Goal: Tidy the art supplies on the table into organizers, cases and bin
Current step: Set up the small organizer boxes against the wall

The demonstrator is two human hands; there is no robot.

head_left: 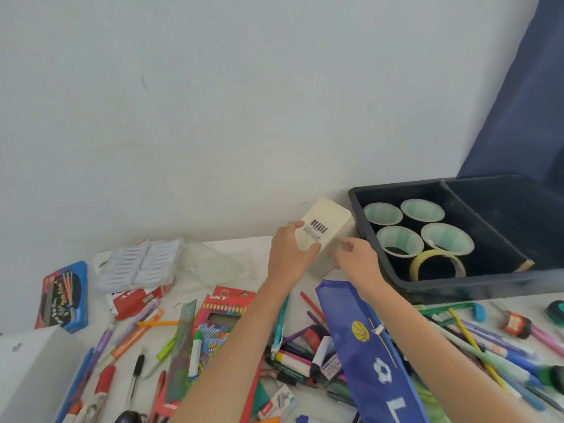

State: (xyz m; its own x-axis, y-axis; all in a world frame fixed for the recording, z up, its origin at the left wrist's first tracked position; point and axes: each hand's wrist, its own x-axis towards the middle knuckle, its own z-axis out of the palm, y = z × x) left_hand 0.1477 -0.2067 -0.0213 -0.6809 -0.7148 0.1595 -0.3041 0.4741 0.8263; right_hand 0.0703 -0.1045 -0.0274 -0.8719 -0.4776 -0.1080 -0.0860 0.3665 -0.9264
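Observation:
A cream plastic organizer cup (328, 222) with a barcode label on its base is tipped over at the back of the table, base toward me. My left hand (290, 254) grips its left side, thumb across the base. My right hand (354, 257) holds its lower right edge with curled fingers. Just right of it stands a dark bin (354, 196) holding several tape rolls (396, 242). A blue pencil case (366, 346) with ball prints lies under my right forearm. Pens, markers and pencils (293, 355) are scattered over the table.
A colour pencil box (219, 325) lies under my left forearm. A clear compartment case (146, 264), a red box (134, 300) and a blue marker pack (61, 297) sit at the left. The wall runs directly behind the cup. A white block (27, 370) fills the lower left.

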